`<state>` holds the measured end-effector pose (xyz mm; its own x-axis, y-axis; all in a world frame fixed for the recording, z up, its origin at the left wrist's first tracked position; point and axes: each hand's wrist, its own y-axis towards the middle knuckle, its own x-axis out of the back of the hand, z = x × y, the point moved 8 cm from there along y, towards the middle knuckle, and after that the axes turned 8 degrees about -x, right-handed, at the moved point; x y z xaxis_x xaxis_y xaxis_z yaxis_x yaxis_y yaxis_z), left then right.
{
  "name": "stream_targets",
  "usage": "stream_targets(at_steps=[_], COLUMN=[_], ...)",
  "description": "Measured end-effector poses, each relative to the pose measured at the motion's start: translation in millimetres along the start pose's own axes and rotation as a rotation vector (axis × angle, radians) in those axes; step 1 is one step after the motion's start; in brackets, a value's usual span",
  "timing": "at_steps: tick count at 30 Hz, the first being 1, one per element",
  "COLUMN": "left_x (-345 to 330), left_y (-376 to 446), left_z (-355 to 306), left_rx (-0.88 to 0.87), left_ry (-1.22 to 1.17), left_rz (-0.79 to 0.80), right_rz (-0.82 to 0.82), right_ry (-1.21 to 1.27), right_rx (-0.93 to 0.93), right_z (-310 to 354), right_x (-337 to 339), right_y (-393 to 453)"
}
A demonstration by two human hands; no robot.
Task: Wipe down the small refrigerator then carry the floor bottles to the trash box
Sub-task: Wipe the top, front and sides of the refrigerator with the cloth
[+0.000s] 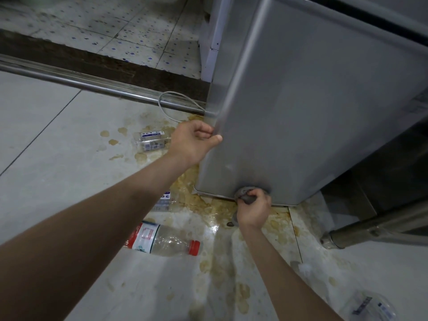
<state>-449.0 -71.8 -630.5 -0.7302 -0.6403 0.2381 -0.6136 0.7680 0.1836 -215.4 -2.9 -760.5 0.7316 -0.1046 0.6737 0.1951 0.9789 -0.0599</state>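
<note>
Nearest me, a crumpled clear plastic bottle [370, 305] lies at the lower right. A clear bottle with a red cap and red label [162, 239] lies on its side between my arms. My right hand [253, 210] clenches a grey cloth [245, 193] against the bottom edge of the small grey metal refrigerator [312, 100]. My left hand [194, 141] grips its front corner. Two more clear bottles with blue-and-white labels [151, 141] [164, 200] lie on the stained floor tiles [46, 158]: four bottles altogether.

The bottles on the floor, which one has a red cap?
The bottle with the red-and-white label, lying on its side near the left forearm. The other bottles show blue-and-white labels and no red cap.
</note>
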Motion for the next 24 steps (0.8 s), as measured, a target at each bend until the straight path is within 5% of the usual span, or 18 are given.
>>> stream_targets(at_steps=[11,17,24], left_x=[-1.7,-0.9,-2.4], left_y=[-0.7,0.2,-0.5], left_z=[1.0,1.0,1.2], left_rx=[-0.016,-0.040,-0.031], left_ry=[-0.001,-0.004,-0.018], left_rz=[0.011,-0.007,-0.018], right_rz=[-0.076,0.029,-0.051], right_ry=[0.044,0.043,0.089], right_rx=[-0.132,-0.028,-0.218], right_z=[-19.0,-0.2,-39.9], right_x=[12.1,-2.9,22.3], right_y=[20.6,7.1,43.4])
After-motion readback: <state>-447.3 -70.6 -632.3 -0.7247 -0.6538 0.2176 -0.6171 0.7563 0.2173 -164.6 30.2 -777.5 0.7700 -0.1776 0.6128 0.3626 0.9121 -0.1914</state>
